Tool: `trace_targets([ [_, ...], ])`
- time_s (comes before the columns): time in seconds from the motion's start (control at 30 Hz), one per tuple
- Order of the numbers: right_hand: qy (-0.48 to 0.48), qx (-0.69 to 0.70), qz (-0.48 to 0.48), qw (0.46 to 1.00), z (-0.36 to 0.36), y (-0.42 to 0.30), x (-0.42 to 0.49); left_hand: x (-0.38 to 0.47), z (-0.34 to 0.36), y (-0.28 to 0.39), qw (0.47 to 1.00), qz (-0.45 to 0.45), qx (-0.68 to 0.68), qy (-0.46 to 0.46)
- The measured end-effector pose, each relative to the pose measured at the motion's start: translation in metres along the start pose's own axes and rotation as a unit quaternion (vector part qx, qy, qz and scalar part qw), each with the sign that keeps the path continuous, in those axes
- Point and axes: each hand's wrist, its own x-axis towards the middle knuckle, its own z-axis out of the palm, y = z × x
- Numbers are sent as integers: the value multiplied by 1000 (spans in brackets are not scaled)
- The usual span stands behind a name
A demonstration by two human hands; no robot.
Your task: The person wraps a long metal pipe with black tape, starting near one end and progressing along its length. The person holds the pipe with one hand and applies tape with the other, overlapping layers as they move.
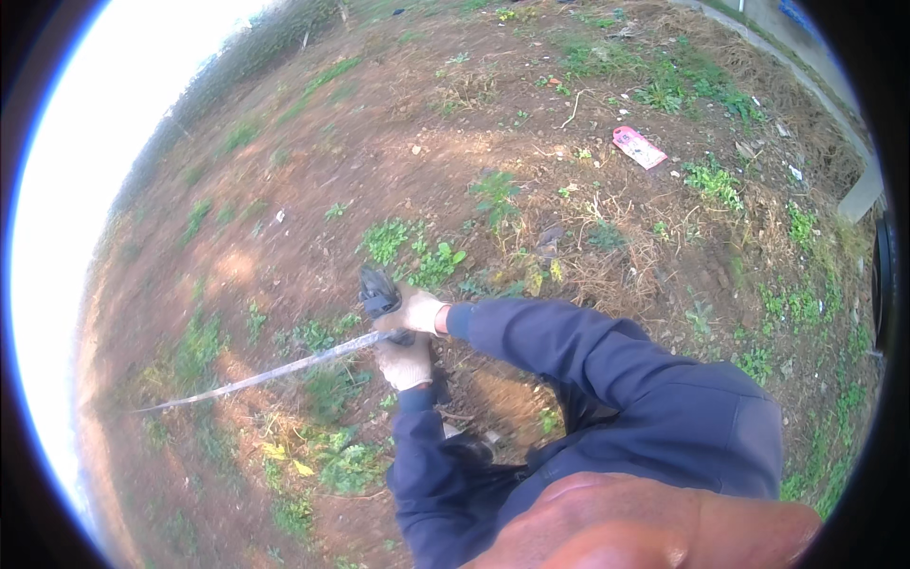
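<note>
Both my hands wear pale work gloves and are close together near the middle of the view. My right hand (416,309) grips a crumpled black wrapping (380,291) that looks like plastic or cloth. Just below it, my left hand (404,364) is closed around the near end of a long thin pole (284,370). The pole reaches out to the left, low over the soil, and its far tip is blurred. How the pole joins the black wrapping is hidden by the gloves. Dark blue sleeves cover both arms.
Bare brown soil (320,178) carries scattered green weeds (434,264) and dry straw (618,274). A pink and white packet (640,148) lies at the upper right. A concrete edge (789,67) runs along the far right. Part of a shoe shows beneath my arms.
</note>
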Motion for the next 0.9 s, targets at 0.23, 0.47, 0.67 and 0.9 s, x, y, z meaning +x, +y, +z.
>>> trace_targets([
  [0.23, -75, 45, 5, 996, 6, -23, 13, 54, -46, -75, 854, -44, -440, -273],
  [0.47, -137, 14, -59, 989, 4, -28, 11, 47, -25, -95, 761, -53, -565, -315],
  [0.67, -87, -46, -59, 993, 30, -18, 23, 42, -13, -53, 980, -74, -187, -1],
  [0.9, -90, -14, -36, 995, 53, -28, 12, 26, -15, -42, 991, -45, -84, 92],
])
